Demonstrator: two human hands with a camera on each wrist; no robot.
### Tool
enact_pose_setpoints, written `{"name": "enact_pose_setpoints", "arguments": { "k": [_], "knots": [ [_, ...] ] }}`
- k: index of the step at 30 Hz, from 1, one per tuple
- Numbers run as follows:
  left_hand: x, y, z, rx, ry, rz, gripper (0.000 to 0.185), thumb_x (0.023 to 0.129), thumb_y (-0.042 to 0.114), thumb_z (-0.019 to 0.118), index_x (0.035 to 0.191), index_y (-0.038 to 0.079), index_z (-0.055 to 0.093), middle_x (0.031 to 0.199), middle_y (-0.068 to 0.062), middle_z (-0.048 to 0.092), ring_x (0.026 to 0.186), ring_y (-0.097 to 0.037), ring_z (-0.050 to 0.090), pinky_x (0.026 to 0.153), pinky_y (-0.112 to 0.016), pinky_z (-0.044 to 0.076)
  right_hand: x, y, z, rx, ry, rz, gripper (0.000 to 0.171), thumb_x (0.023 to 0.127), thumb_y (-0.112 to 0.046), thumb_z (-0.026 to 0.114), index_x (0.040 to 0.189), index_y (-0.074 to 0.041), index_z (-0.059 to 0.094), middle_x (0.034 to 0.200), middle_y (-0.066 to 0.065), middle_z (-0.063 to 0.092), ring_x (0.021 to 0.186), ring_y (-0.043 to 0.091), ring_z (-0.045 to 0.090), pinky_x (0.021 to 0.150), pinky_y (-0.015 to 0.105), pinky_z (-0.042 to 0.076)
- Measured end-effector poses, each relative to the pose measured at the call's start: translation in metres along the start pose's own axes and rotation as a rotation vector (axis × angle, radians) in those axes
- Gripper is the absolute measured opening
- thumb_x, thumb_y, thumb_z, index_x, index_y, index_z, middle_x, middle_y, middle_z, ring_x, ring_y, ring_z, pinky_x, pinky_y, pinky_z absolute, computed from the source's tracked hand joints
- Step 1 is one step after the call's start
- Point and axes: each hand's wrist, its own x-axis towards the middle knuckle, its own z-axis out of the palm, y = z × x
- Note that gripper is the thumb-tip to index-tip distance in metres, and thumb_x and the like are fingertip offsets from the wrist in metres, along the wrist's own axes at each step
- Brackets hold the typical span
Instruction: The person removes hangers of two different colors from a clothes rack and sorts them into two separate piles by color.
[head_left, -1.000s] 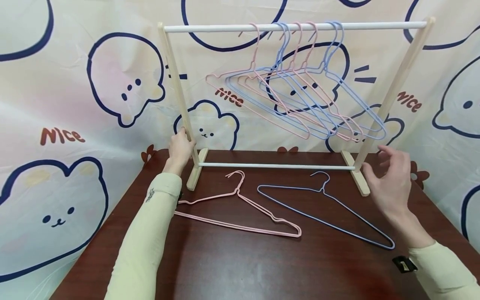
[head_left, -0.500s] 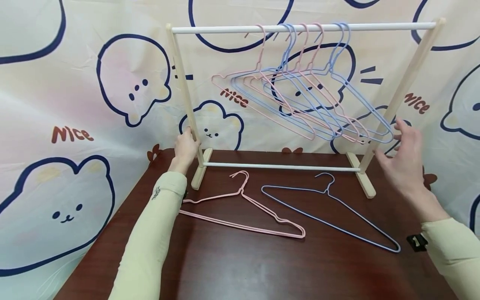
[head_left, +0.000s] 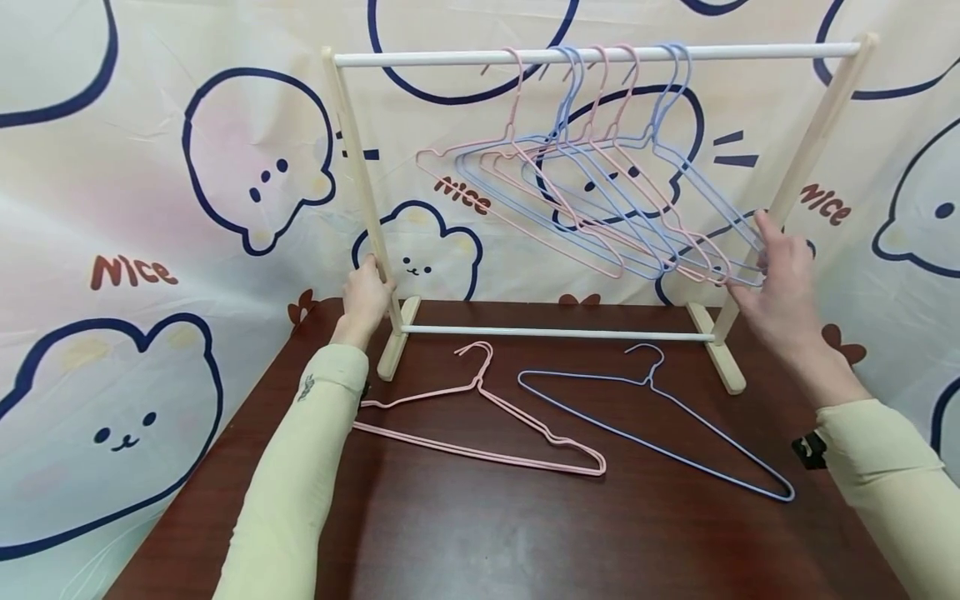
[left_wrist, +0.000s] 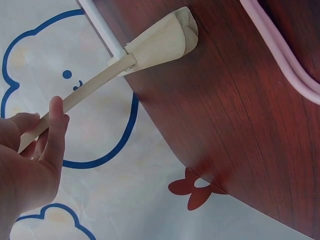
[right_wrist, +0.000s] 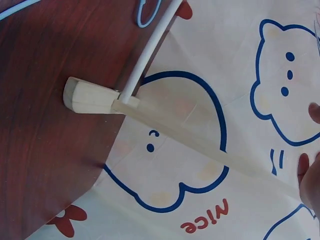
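A wooden clothes rack has a white top rail (head_left: 420, 59), and my left hand (head_left: 367, 293) grips its left post (head_left: 352, 142). In the left wrist view, the thumb and fingers lie around that post. My right hand (head_left: 783, 296) is at the right corners of the hanging blue hangers (head_left: 654, 135), beside the right post (head_left: 828, 121). Its thumb and fingers stand apart, overlapping the hanger ends; the palm side is hidden. Pink hangers (head_left: 511, 129) hang among the blue ones, mostly on the rail's middle and right.
On the brown table (head_left: 480, 542) lie stacked pink hangers (head_left: 477, 382) at left and a blue hanger (head_left: 649, 381) at right. A white lower bar (head_left: 555, 333) joins the wooden feet (head_left: 716, 350). A patterned cloth (head_left: 60, 200) stands behind the table.
My right hand has risen from beside the rack's right foot to the blue hangers' right ends. The left hand stays on the left post. The view shifts slightly.
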Motion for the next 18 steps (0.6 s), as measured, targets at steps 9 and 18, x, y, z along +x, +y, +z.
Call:
{"name": "enact_pose_setpoints", "arguments": {
  "k": [9,18],
  "knots": [
    [0.002,0.000,0.000,0.002,0.001,-0.006,0.020,0.100,0.013,0.054,0.115,0.002,0.049,0.108,-0.027,0.065,0.077,-0.039,0.072,0.045,-0.028,0.055,0.000,-0.004,0.000,-0.012,0.101,-0.043,0.073,0.075,0.014,0.074,0.141,-0.010,0.052,0.088,0.021,0.038,0.082,0.002,0.023,0.067,0.026,0.020],
    [-0.001,-0.002,0.000,0.002,0.002,0.002,0.021,0.100,0.014,0.054,0.117,0.002,0.050,0.109,-0.028,0.065,0.075,-0.038,0.072,0.045,-0.029,0.055,-0.003,-0.011,0.002,0.042,0.209,0.003,0.061,0.077,0.011,0.074,0.134,-0.004,0.060,0.082,0.011,0.039,0.083,-0.005,0.025,0.068,0.018,0.020]
  ]
}}
